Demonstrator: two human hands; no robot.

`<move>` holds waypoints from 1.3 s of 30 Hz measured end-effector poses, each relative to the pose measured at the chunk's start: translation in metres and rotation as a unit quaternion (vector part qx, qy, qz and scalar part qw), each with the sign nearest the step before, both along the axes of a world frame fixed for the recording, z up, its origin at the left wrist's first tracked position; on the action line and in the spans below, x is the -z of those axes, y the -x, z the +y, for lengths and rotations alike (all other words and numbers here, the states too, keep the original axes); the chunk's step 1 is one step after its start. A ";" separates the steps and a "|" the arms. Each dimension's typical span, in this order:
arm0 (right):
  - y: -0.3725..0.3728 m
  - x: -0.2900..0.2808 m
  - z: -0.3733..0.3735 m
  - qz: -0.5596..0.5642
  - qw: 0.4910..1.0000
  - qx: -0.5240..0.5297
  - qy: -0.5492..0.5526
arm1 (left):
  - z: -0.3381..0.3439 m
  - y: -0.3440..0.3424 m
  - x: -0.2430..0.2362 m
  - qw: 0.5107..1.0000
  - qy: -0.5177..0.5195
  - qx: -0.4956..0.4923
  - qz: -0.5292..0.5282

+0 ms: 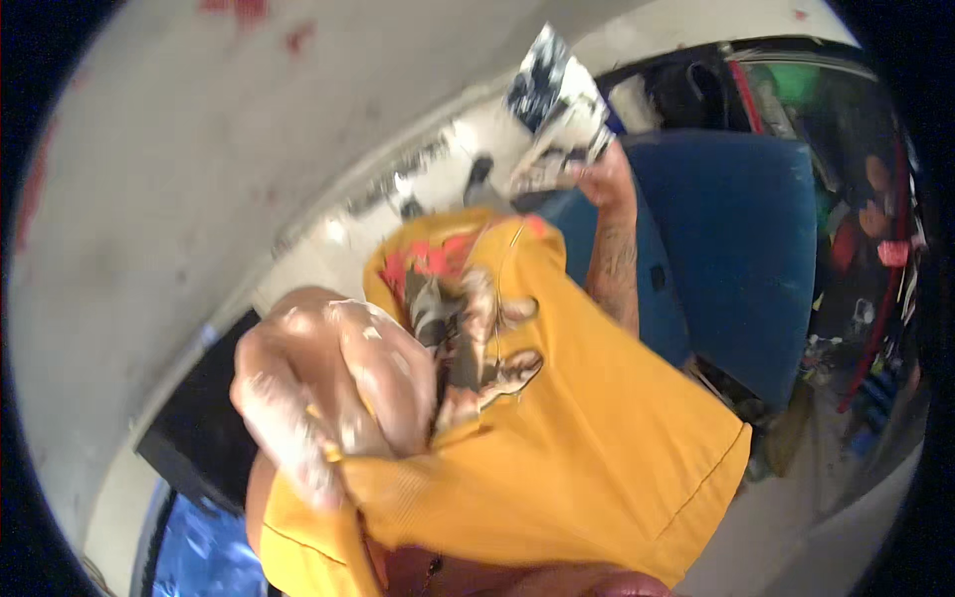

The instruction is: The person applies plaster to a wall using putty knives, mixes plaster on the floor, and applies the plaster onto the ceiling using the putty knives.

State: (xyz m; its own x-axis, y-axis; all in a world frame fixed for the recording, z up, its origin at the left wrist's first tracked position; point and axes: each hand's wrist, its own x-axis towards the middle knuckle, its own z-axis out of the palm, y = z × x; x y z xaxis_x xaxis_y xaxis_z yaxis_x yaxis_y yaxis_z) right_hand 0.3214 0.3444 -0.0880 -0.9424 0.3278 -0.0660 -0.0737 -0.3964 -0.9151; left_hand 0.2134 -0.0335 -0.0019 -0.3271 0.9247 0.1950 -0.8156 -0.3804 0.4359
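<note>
Yellow shirt (597, 428), printed on the front, spreads across the centre on the wearer's body. A blue panel (731, 239) stands to its right. The left hand (343, 373), white-smeared over the knuckles, is closed on the shirt — a fold of cloth lies at its fingertips. A crumpled silvery sheet (562, 99) projects beyond the right hand (605, 181), which grips its lower edge.

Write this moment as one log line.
left hand: white-smeared, against yellow shirt, grip unclear | right hand: holding crumpled silvery sheet
</note>
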 end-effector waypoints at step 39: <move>-0.085 -0.066 0.255 -0.048 0.989 -0.134 -0.042 | 0.453 0.043 0.019 0.962 0.260 -0.069 0.051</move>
State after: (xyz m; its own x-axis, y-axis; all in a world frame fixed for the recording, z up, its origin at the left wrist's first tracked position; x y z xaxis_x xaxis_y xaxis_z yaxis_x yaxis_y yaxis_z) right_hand 0.4068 0.5992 -0.0223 -0.9869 0.0752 -0.1426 0.1124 -0.3129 -0.9431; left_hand 0.1704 0.4196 -0.0205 -0.4568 0.8552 -0.2448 -0.7159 -0.1901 0.6718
